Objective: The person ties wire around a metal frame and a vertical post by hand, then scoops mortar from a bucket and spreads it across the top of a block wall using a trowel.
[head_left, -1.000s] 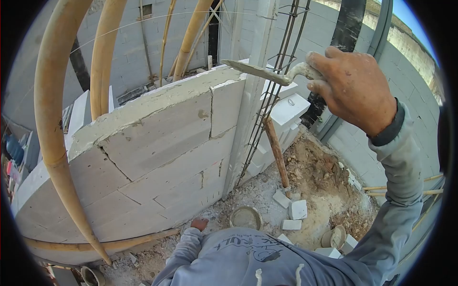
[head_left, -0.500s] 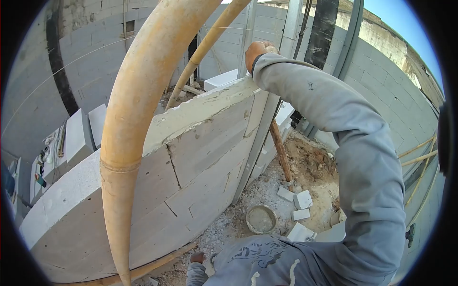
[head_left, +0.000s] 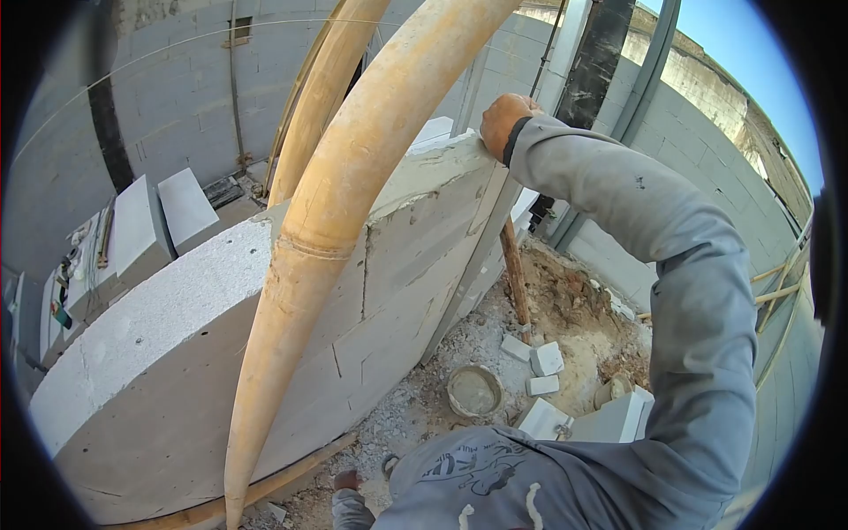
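My right hand (head_left: 505, 119) reaches out to the far end of the top of a white block wall (head_left: 168, 397). Its fingers are curled in a fist on the wall's upper edge. The trowel it held a moment ago is hidden behind the hand. The grey sleeve (head_left: 671, 265) arches across the right of the view. Far below, my left hand (head_left: 345, 480) hangs near the foot of the wall, too small to tell its fingers. A thick yellowish curved pipe (head_left: 344, 221) crosses in front of the wall.
A round bucket of mortar (head_left: 474, 391) stands on rubble below, with loose block pieces (head_left: 546, 358) beside it. A wooden stake (head_left: 514, 278) leans by the wall's end. Stacked white blocks (head_left: 163, 221) lie at left. A plank (head_left: 291, 477) runs along the wall's foot.
My right hand has swung from the raised position with the trowel down onto the wall's far top edge. The view has shifted left, so the yellowish pipe now crosses the middle.
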`<action>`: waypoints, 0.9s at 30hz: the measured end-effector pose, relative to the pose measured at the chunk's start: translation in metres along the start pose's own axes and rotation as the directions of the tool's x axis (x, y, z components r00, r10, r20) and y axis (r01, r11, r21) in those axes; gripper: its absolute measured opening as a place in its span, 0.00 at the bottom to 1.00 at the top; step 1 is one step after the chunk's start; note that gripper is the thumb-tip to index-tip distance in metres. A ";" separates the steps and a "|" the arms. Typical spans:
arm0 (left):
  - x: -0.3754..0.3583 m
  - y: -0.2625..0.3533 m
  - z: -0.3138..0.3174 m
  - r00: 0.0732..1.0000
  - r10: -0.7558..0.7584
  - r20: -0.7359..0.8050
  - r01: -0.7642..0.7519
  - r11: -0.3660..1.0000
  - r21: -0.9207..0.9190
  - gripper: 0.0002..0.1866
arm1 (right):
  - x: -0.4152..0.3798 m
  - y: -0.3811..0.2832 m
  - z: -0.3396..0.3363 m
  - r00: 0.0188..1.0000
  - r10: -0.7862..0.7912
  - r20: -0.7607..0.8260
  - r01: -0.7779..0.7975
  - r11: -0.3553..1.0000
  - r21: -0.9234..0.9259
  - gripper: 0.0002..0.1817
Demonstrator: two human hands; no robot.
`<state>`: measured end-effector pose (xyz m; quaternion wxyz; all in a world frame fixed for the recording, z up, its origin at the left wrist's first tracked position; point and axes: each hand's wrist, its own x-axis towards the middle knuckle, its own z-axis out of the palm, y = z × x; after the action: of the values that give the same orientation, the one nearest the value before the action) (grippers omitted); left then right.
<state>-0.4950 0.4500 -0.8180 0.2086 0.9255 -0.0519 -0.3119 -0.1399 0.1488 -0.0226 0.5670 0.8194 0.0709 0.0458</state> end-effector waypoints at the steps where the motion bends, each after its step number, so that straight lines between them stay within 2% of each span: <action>1: -0.001 0.005 -0.002 1.000 0.003 0.006 -0.003 1.000 0.006 0.13 | -0.027 -0.002 -0.018 0.999 0.048 -0.020 -0.046 0.997 0.069 0.05; 2: 0.002 0.012 -0.003 0.999 -0.023 -0.030 0.021 0.997 -0.069 0.13 | -0.041 0.000 -0.013 0.980 0.084 -0.183 -0.072 0.995 0.072 0.05; 4: 0.008 0.024 -0.008 0.995 -0.071 -0.071 0.054 0.973 -0.225 0.13 | -0.070 0.005 -0.012 0.979 0.041 -0.201 -0.027 0.997 0.072 0.04; 5: 0.013 0.029 -0.012 0.992 -0.116 -0.044 0.091 0.924 -0.372 0.13 | -0.083 0.007 -0.011 0.974 -0.005 -0.228 0.021 0.997 0.068 0.04; 6: 0.018 0.033 -0.016 0.986 -0.168 0.014 0.148 0.819 -0.555 0.12 | -0.097 0.008 -0.008 0.976 -0.003 -0.219 0.019 0.998 0.068 0.04; 7: 0.025 0.038 -0.018 0.967 -0.226 0.115 0.236 0.638 -0.733 0.12 | -0.110 0.009 -0.005 0.973 0.043 -0.228 -0.013 0.991 0.135 0.04; 8: 0.031 0.039 -0.021 0.955 -0.247 0.163 0.274 0.524 -0.806 0.12 | -0.122 0.010 -0.002 0.968 0.092 -0.235 -0.044 0.978 0.202 0.04; 9: 0.039 0.041 -0.024 0.952 -0.254 0.169 0.278 0.495 -0.824 0.12 | -0.133 0.014 -0.002 0.969 0.094 -0.227 -0.048 0.979 0.200 0.04; 11: 0.057 0.028 -0.016 0.986 -0.168 -0.006 0.116 0.704 -0.701 0.11 | -0.151 0.024 -0.001 0.939 0.302 -0.168 -0.235 0.914 0.330 0.05; 12: 0.063 0.023 -0.014 0.986 -0.045 -0.161 -0.045 0.857 -0.514 0.11 | -0.151 0.027 0.013 0.918 0.342 -0.201 -0.261 0.903 0.341 0.07; 13: 0.055 0.030 -0.027 0.986 -0.037 -0.161 -0.050 0.860 -0.508 0.11 | -0.150 0.027 0.023 0.917 0.348 -0.195 -0.270 0.901 0.340 0.07; 14: 0.049 0.035 -0.038 0.978 -0.202 0.049 0.160 0.581 -0.798 0.10 | -0.147 0.027 0.033 0.877 0.431 -0.212 -0.322 0.855 0.405 0.09; 15: 0.028 0.055 -0.071 0.900 -0.352 0.256 0.335 0.182 -0.925 0.10 | -0.144 0.025 0.042 0.830 0.510 -0.224 -0.367 0.803 0.470 0.11; 16: 0.035 0.047 -0.069 0.904 -0.338 0.262 0.333 0.173 -0.927 0.11 | -0.138 0.021 0.053 0.829 0.515 -0.219 -0.372 0.800 0.471 0.11; 17: 0.038 0.036 -0.065 0.937 -0.292 0.193 0.277 0.283 -0.918 0.12 | -0.131 0.015 0.064 0.803 0.564 -0.192 -0.398 0.747 0.532 0.13; 18: 0.048 0.016 -0.048 0.972 -0.222 0.078 0.175 0.465 -0.868 0.12 | -0.124 0.008 0.076 0.775 0.611 -0.161 -0.421 0.689 0.590 0.15; 19: 0.058 -0.005 -0.032 0.989 -0.135 -0.066 0.034 0.628 -0.777 0.13 | -0.117 -0.003 0.087 0.774 0.614 -0.157 -0.424 0.686 0.592 0.15; 20: 0.059 -0.017 -0.023 0.986 -0.061 -0.156 -0.068 0.704 -0.706 0.14 | -0.111 -0.016 0.097 0.745 0.648 -0.156 -0.424 0.642 0.638 0.15; 22: 0.037 -0.014 -0.037 0.989 -0.095 -0.117 -0.013 0.719 -0.695 0.15 | -0.098 -0.040 0.114 0.715 0.683 -0.152 -0.421 0.593 0.686 0.15; 24: 0.015 -0.005 -0.051 0.990 -0.139 0.026 0.118 0.707 -0.697 0.17 | -0.087 -0.061 0.130 0.712 0.684 -0.156 -0.398 0.576 0.714 0.15; 25: 0.010 -0.001 -0.051 0.989 -0.144 0.027 0.122 0.711 -0.693 0.17 | -0.085 -0.071 0.138 0.712 0.686 -0.150 -0.398 0.571 0.718 0.15; 26: 0.004 0.002 -0.052 0.953 -0.271 0.134 0.243 0.422 -0.873 0.17 | -0.083 -0.079 0.146 0.750 0.640 -0.167 -0.332 0.582 0.743 0.16; 27: -0.001 0.005 -0.051 0.895 -0.351 0.274 0.318 0.073 -0.945 0.17 | -0.084 -0.087 0.151 0.785 0.590 -0.187 -0.261 0.589 0.765 0.17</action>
<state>-0.4651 0.4636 -0.7790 0.6757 0.5599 0.3762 -0.2973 -0.2050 0.0251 -0.1566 0.1519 0.9318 -0.0001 0.3296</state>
